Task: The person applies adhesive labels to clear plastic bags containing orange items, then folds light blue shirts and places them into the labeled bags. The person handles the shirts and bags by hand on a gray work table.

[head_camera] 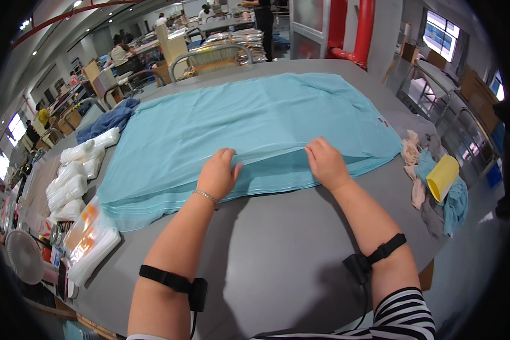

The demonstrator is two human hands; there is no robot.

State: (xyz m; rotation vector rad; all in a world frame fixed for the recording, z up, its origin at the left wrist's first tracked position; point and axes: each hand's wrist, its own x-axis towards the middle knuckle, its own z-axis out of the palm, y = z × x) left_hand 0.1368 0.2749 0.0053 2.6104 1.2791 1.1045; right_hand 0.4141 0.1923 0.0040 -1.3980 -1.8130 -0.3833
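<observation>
A stack of light blue fabric sheets lies spread across the grey table. My right hand pinches the near edge of the top sheet between thumb and fingers, and the edge is lifted a little off the layers below. To its left, my left hand is at the same edge, thumb apart from the fingers; whether it grips the cloth cannot be told. Between the hands the raised edge forms a long fold with a gap beneath. A small red mark shows near the stack's right end.
White plastic-wrapped bundles, clear plastic bags and a dark blue cloth lie at left, with a small fan. Cloth scraps and a yellow piece lie at right. A person stands beyond the table.
</observation>
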